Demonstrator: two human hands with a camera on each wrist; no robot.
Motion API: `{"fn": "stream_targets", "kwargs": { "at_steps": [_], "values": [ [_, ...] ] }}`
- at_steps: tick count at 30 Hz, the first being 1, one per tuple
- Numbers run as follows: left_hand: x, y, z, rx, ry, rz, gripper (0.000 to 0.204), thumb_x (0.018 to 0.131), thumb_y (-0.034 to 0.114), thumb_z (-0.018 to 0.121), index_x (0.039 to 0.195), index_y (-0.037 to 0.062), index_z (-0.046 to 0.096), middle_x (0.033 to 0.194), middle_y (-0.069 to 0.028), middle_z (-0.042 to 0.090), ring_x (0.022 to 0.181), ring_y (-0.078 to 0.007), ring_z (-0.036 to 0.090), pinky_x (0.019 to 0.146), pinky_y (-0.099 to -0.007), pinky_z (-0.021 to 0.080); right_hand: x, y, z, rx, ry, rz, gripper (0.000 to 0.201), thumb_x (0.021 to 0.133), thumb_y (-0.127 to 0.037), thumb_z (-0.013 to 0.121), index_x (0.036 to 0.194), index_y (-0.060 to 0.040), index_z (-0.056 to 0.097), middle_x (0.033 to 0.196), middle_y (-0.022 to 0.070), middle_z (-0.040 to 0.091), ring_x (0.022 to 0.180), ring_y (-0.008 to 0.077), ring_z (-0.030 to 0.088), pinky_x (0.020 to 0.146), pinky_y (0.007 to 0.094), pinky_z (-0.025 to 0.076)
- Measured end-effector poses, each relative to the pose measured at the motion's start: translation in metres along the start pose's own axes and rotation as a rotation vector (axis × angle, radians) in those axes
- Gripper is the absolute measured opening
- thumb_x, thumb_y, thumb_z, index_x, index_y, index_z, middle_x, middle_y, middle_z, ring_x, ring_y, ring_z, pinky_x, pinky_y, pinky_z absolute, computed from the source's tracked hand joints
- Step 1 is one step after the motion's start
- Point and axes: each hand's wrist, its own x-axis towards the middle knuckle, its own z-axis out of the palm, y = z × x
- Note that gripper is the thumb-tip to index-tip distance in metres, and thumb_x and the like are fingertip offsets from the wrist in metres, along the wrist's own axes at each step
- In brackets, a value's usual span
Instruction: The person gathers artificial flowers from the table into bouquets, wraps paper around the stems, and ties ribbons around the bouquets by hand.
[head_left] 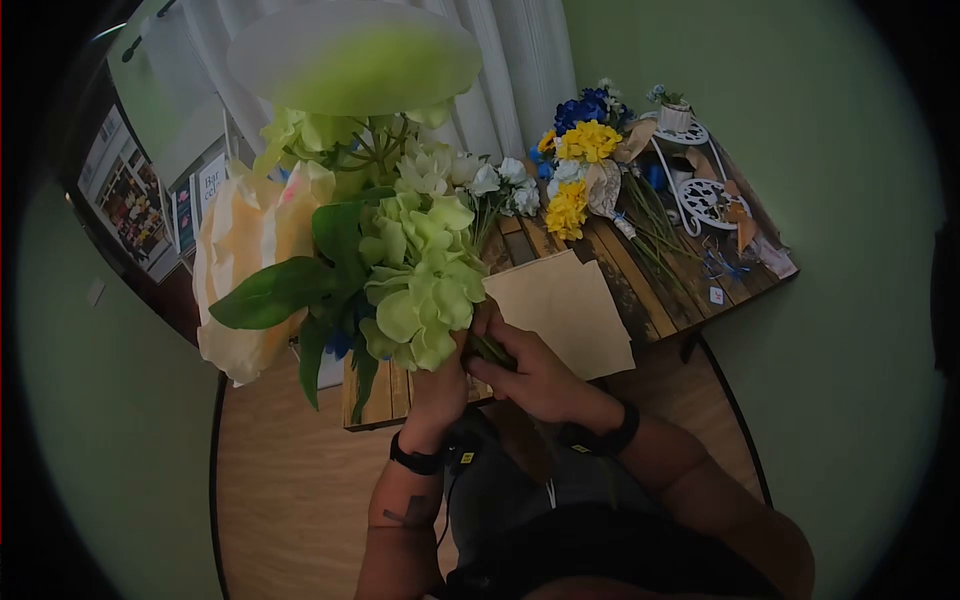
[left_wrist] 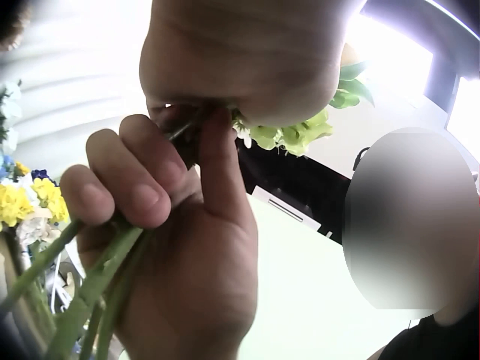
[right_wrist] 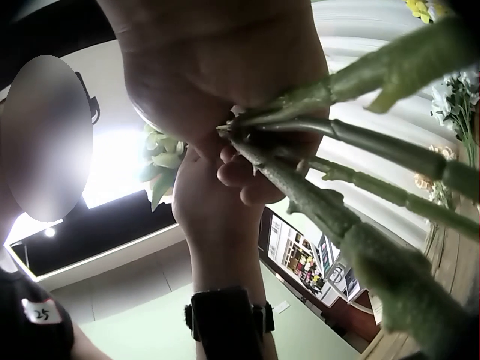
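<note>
Both hands hold a bunch of artificial flowers upright in front of the body. It carries pale green hydrangea heads (head_left: 425, 270), broad dark green leaves (head_left: 275, 292) and a large pale peach, crinkled form (head_left: 250, 275) at its left. My left hand (head_left: 440, 390) grips the bunch just below the blooms, its fingers mostly hidden by flowers. Close beside it, my right hand (head_left: 535, 370) has its fingers curled round the stems, as the left wrist view shows. Several thick green stems (right_wrist: 322, 202) fan out below the hands in the right wrist view.
Brown paper sheets (head_left: 560, 315) lie on the wooden-plank table (head_left: 650, 300) beyond the hands. To the right are a blue, yellow and white bouquet (head_left: 590, 145), white flowers (head_left: 505, 185) and a white metal stand (head_left: 712, 205). A white curtain (head_left: 520, 80) hangs behind.
</note>
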Motion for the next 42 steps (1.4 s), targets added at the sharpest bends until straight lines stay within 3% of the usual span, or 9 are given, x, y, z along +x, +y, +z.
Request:
{"fn": "stream_targets", "kwargs": {
  "at_steps": [3, 6, 10, 12, 15, 18, 28, 36, 42],
  "values": [
    [-0.002, 0.015, 0.001, -0.233, -0.019, -0.137, 0.031, 0.106, 0.037, 0.046, 0.110, 0.0060, 0.047, 0.084, -0.0012, 0.044, 0.079, -0.0142, 0.048, 0.063, -0.0238, 0.038, -0.006, -0.007, -0.008, 0.298, -0.177, 0.237, 0.021, 0.105, -0.016, 0.048, 0.120, -0.0016, 0.049, 0.079, -0.0001, 0.054, 0.060, 0.0061, 0.052, 0.055, 0.0208, 0.044],
    [0.000, 0.018, 0.001, -0.289, -0.059, -0.108, 0.032, 0.106, 0.037, 0.047, 0.110, 0.0060, 0.047, 0.082, -0.0013, 0.044, 0.078, -0.0149, 0.047, 0.059, -0.0238, 0.035, -0.008, -0.004, -0.015, 0.638, -0.314, 0.215, 0.023, 0.107, -0.018, 0.044, 0.122, -0.0017, 0.047, 0.082, 0.0010, 0.054, 0.061, 0.0056, 0.051, 0.057, 0.0197, 0.043],
    [0.016, 0.026, 0.011, -0.394, -0.111, 0.013, 0.034, 0.104, 0.037, 0.048, 0.118, 0.0053, 0.047, 0.085, -0.0037, 0.045, 0.080, -0.0180, 0.048, 0.067, -0.0281, 0.040, -0.004, 0.004, -0.004, 0.430, -0.141, 0.170, 0.028, 0.106, -0.019, 0.049, 0.121, 0.0043, 0.048, 0.078, 0.0056, 0.058, 0.062, 0.0088, 0.054, 0.058, 0.0262, 0.041],
    [0.015, 0.032, 0.015, -0.408, -0.051, -0.006, 0.045, 0.103, 0.041, 0.052, 0.126, 0.0030, 0.045, 0.088, -0.0047, 0.044, 0.082, -0.0189, 0.047, 0.079, -0.0344, 0.043, 0.003, -0.001, -0.001, 0.093, 0.072, -0.127, 0.026, 0.104, -0.018, 0.051, 0.119, 0.0037, 0.048, 0.075, 0.0114, 0.058, 0.058, 0.0193, 0.056, 0.058, 0.0336, 0.041],
    [0.020, 0.042, 0.018, -0.469, -0.079, -0.014, 0.047, 0.101, 0.046, 0.055, 0.122, 0.0049, 0.047, 0.085, -0.0025, 0.041, 0.080, -0.0173, 0.046, 0.078, -0.0336, 0.042, 0.002, 0.004, -0.005, -0.127, 0.053, -0.069, 0.024, 0.106, -0.016, 0.046, 0.117, 0.0051, 0.049, 0.083, 0.0062, 0.056, 0.072, 0.0150, 0.054, 0.067, 0.0300, 0.043],
    [0.022, 0.029, 0.011, -0.384, -0.153, -0.018, 0.050, 0.098, 0.051, 0.058, 0.118, 0.0065, 0.047, 0.083, -0.0002, 0.038, 0.077, -0.0152, 0.043, 0.078, -0.0323, 0.040, 0.003, 0.011, 0.005, -0.123, 0.153, -0.112, 0.027, 0.101, -0.018, 0.054, 0.117, 0.0033, 0.049, 0.069, 0.0181, 0.053, 0.062, 0.0258, 0.053, 0.063, 0.0382, 0.042],
    [0.023, 0.016, 0.013, -0.565, -0.216, 0.012, 0.044, 0.097, 0.052, 0.058, 0.091, 0.0140, 0.037, 0.079, 0.0005, 0.040, 0.085, -0.0186, 0.051, 0.079, -0.0312, 0.039, 0.000, 0.011, -0.007, 0.504, -0.072, 0.081, 0.030, 0.108, -0.026, 0.043, 0.118, 0.0010, 0.051, 0.086, 0.0096, 0.061, 0.070, 0.0166, 0.062, 0.064, 0.0298, 0.051],
    [0.028, 0.006, 0.005, -0.533, -0.364, 0.003, 0.046, 0.096, 0.056, 0.058, 0.086, 0.0143, 0.039, 0.085, -0.0027, 0.046, 0.100, -0.0230, 0.050, 0.081, -0.0282, 0.041, -0.005, -0.002, -0.015, 1.133, -0.317, 0.317, 0.043, 0.111, -0.036, 0.029, 0.113, -0.0002, 0.052, 0.073, 0.0015, 0.050, 0.048, 0.0058, 0.042, 0.049, 0.0204, 0.039],
    [0.027, 0.018, -0.004, -0.478, -0.449, -0.073, 0.046, 0.094, 0.055, 0.060, 0.086, 0.0136, 0.042, 0.086, -0.0049, 0.047, 0.101, -0.0226, 0.052, 0.073, -0.0250, 0.043, -0.015, 0.008, 0.001, 0.881, -0.218, 0.300, 0.040, 0.110, -0.038, 0.032, 0.106, -0.0034, 0.052, 0.070, -0.0053, 0.036, 0.054, 0.0034, 0.028, 0.049, 0.0193, 0.026]
  ]
}}
